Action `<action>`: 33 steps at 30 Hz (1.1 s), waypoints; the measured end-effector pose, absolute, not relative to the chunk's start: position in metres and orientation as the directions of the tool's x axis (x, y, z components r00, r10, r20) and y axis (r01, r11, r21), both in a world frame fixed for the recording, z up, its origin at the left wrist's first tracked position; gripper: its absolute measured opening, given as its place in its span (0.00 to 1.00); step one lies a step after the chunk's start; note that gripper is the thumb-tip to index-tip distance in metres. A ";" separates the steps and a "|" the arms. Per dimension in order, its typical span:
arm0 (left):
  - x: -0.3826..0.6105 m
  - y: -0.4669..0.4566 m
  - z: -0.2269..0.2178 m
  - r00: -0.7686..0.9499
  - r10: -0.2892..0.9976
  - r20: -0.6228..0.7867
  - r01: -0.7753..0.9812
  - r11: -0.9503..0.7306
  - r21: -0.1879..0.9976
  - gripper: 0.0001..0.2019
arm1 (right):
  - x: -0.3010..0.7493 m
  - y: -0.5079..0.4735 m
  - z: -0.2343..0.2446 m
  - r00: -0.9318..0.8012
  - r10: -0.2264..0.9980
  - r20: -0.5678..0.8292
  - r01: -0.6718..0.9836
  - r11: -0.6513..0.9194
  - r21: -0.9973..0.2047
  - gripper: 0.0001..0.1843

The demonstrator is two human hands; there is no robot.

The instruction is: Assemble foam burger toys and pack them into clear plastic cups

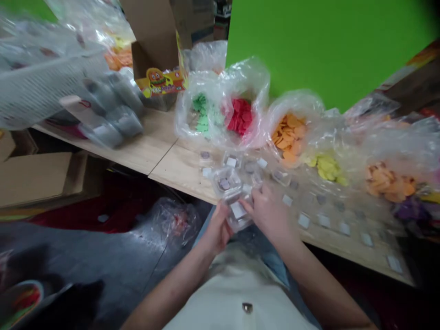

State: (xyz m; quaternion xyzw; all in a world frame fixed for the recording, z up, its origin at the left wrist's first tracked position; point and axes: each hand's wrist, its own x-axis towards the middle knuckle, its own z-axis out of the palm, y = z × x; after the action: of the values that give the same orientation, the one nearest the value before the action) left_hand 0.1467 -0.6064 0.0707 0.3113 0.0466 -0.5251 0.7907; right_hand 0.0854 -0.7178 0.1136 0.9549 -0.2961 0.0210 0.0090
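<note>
A clear plastic box (239,223) is held just off the front edge of the wooden table (178,167), with a white square piece (238,210) showing in it. My left hand (220,229) grips the box from its left side. My right hand (270,208) closes on the upper right of the box, its thumb near the white piece. Right behind it, another open clear box (227,181) contains small greyish pieces. Motion blur hides the finer detail around my fingers.
Plastic bags of green (202,112), red (239,117), orange (290,135) and yellow pieces (326,168) line the table's back. Several small clear boxes and white squares spread across its front right. Tape-like rolls (112,110), a white basket (44,78) and a printed carton (161,82) stand left.
</note>
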 end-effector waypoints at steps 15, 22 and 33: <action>0.144 -0.609 0.066 0.491 -0.818 -0.299 0.781 0.262 0.566 0.25 | 0.075 -0.722 0.100 0.779 -0.550 0.301 -0.098 -0.580 -0.809 0.22; 0.158 -0.596 0.078 0.634 -0.705 -0.319 0.622 0.219 0.751 0.20 | 0.041 -0.722 0.117 0.733 -0.538 0.417 -0.188 -0.749 -0.636 0.20; 0.254 -0.500 0.076 0.922 -0.326 -0.209 0.278 0.182 0.943 0.16 | -0.020 -0.672 -0.006 0.727 -0.440 -0.527 -0.556 -0.828 -0.076 0.17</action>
State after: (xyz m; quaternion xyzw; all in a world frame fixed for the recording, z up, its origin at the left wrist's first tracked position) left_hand 0.2536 -0.5004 0.0762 0.6086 -0.0194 -0.1965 0.7685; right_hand -0.0201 -0.6722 -0.0059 0.9222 -0.2699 -0.2519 -0.1150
